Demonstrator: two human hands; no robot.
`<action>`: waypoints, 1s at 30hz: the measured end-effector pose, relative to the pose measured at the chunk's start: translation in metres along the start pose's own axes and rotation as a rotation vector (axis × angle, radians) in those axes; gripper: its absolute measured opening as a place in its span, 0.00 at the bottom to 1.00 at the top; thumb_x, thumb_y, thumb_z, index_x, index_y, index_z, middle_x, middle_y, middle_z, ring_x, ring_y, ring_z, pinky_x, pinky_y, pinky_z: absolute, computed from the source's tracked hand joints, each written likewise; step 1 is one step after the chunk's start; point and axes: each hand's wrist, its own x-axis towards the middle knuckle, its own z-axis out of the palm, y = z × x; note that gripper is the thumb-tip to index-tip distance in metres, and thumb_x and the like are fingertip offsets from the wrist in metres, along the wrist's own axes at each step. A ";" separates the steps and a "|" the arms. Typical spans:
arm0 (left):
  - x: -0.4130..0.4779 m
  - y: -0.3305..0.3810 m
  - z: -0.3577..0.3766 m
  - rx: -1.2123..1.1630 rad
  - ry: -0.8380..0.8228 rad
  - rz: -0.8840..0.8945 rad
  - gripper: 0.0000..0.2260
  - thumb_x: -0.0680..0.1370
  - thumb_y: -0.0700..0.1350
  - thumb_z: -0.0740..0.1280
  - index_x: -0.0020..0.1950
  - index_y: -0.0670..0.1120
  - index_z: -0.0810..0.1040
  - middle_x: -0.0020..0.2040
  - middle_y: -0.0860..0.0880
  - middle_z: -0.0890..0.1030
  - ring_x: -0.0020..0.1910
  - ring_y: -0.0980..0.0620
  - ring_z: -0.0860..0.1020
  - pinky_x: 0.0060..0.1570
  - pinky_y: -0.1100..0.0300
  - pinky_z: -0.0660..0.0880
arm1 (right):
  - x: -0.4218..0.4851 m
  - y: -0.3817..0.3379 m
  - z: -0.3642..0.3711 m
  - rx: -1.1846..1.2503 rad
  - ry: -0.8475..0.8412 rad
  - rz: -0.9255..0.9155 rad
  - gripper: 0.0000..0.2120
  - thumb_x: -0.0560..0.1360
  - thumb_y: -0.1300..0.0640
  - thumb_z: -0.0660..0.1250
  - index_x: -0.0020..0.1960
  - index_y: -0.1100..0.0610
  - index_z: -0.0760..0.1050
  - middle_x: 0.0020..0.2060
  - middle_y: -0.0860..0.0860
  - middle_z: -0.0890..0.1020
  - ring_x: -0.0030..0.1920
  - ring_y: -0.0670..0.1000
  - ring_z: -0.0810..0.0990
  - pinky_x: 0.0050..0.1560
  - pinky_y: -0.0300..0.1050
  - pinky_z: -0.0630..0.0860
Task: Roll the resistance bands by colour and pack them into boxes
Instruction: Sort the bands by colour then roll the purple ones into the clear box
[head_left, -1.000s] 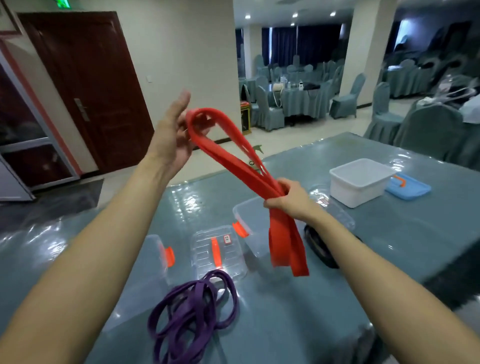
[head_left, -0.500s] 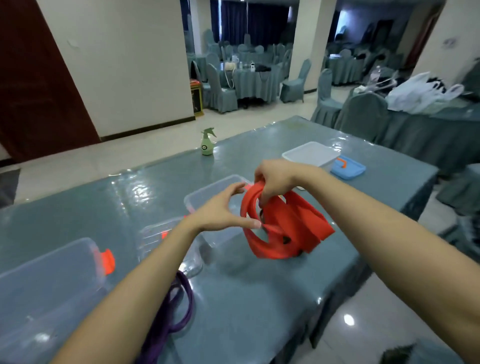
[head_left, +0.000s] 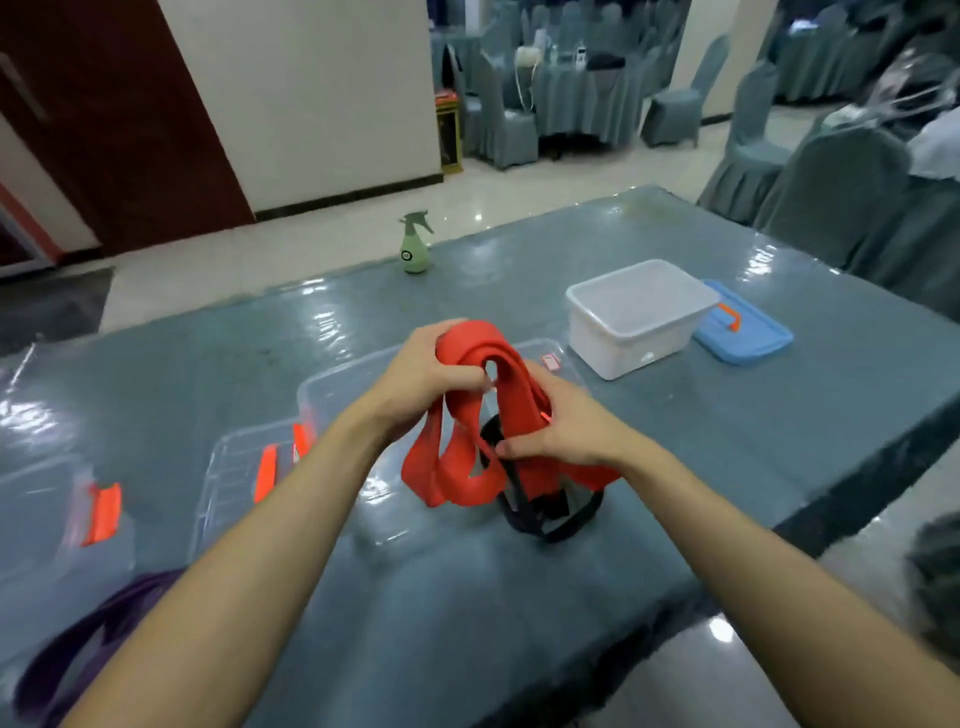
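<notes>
Stretching across most of what you see, the grey-blue table (head_left: 727, 467) carries everything under a glossy clear cover. At its far left edge stands a clear box (head_left: 41, 519) with an orange latch, and a second clear box (head_left: 337, 389) sits right behind your hands. To the right of that, a white box (head_left: 628, 338) stands open, with its blue lid (head_left: 753, 338) lying flat just beside it on the far side. A clear lid (head_left: 234, 478) with an orange handle lies between the two clear boxes.

You hold the red band (head_left: 462, 467) above the table in front of the middle clear box, gathered into several loose loops that hang down close to the surface. The purple band (head_left: 67, 644) lies at the near left edge, partly cut off by your forearm. The black band (head_left: 561, 527) rests on the table under and behind the red loops.

Your left hand (head_left: 421, 379) has its fingers curled over the top of the red loops. Your right hand (head_left: 566, 431) grips the folds lower on the right side, thumb pressed in. A small green spray bottle (head_left: 414, 249) stands upright at the far edge.
</notes>
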 end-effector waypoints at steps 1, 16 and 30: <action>0.006 -0.003 0.008 -0.043 -0.004 -0.017 0.21 0.57 0.44 0.75 0.49 0.42 0.84 0.38 0.45 0.80 0.37 0.48 0.75 0.37 0.59 0.74 | -0.002 0.019 -0.001 0.027 0.009 0.014 0.35 0.67 0.55 0.86 0.69 0.43 0.75 0.50 0.37 0.87 0.50 0.39 0.85 0.53 0.34 0.79; 0.083 -0.046 0.163 -0.894 0.262 -0.418 0.20 0.71 0.42 0.67 0.61 0.38 0.84 0.57 0.37 0.83 0.52 0.43 0.83 0.54 0.51 0.81 | -0.053 0.109 -0.033 0.260 0.200 0.132 0.37 0.63 0.40 0.87 0.67 0.36 0.75 0.56 0.33 0.87 0.55 0.36 0.86 0.51 0.31 0.80; 0.210 -0.120 0.344 -0.418 0.265 -0.511 0.17 0.79 0.55 0.77 0.59 0.42 0.87 0.53 0.43 0.88 0.52 0.46 0.86 0.56 0.53 0.82 | -0.081 0.291 -0.205 0.308 0.310 0.398 0.36 0.57 0.51 0.79 0.64 0.41 0.76 0.48 0.36 0.88 0.48 0.38 0.86 0.51 0.37 0.79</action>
